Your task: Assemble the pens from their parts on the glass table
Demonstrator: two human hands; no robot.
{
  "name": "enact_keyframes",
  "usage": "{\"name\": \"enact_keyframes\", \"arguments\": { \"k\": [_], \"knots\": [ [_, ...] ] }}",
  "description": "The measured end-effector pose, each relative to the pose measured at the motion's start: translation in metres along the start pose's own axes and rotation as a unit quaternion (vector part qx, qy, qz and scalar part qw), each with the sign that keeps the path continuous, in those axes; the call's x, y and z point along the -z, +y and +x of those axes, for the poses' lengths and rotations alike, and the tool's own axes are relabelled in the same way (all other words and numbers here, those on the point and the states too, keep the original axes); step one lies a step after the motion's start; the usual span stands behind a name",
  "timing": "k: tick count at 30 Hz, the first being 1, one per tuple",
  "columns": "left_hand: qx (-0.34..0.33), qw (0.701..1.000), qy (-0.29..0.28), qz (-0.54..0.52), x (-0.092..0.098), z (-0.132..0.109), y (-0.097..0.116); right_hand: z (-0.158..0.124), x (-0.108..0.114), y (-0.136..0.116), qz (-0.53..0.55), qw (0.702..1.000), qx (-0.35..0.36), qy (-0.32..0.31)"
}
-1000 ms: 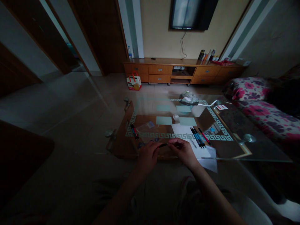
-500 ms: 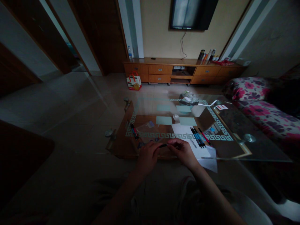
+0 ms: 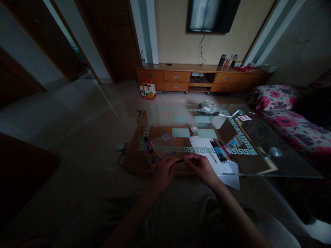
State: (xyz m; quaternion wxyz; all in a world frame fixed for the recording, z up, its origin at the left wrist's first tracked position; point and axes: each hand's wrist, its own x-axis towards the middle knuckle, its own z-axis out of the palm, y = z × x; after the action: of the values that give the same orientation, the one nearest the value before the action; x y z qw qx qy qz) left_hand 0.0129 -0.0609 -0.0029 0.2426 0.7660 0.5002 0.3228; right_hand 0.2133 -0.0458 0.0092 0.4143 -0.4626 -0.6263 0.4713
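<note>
Between my hands is a slim black pen point(image 3: 180, 161), held just over the near edge of the glass table point(image 3: 160, 119). My left hand point(image 3: 163, 171) is closed around one end of it. The fingertips of my right hand point(image 3: 201, 166) pinch at its other end; any small part between them is too dark to make out. Right of my hands, several blue and black pens point(image 3: 218, 151) and a red and black pen point(image 3: 226, 150) lie on and beside white paper point(image 3: 200, 142). A few more pens point(image 3: 148, 145) lie left of my hands.
A clear plastic bag point(image 3: 159, 140) lies on the table, and a crumpled bag point(image 3: 208, 107) sits at its far side. A flowered sofa point(image 3: 297, 120) is at the right. Beyond stand a wooden TV cabinet point(image 3: 176, 82) and a carton with red handles point(image 3: 148, 91).
Hardly anything differs. Both hands keep their hold on the black pen in the same place, with at most a slight shift of the right fingertips.
</note>
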Motion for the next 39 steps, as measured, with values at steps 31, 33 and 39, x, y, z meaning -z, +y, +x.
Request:
{"name": "enact_keyframes", "arguments": {
  "k": [31, 33, 39],
  "knots": [
    [0.002, 1.0, 0.003, 0.017, 0.0018, 0.0004, 0.0019, -0.0054, -0.0027, -0.0055, -0.139, 0.99, 0.007, 0.009],
    [0.008, 1.0, 0.005, 0.02, 0.0018, 0.0009, 0.0008, -0.0054, -0.0028, -0.0062, -0.127, 0.992, 0.009, 0.01],
    [0.003, 1.0, 0.009, 0.02, 0.0032, 0.0015, 0.0003, -0.0055, -0.0025, -0.0052, -0.127, 0.992, 0.015, -0.014]
  ]
}}
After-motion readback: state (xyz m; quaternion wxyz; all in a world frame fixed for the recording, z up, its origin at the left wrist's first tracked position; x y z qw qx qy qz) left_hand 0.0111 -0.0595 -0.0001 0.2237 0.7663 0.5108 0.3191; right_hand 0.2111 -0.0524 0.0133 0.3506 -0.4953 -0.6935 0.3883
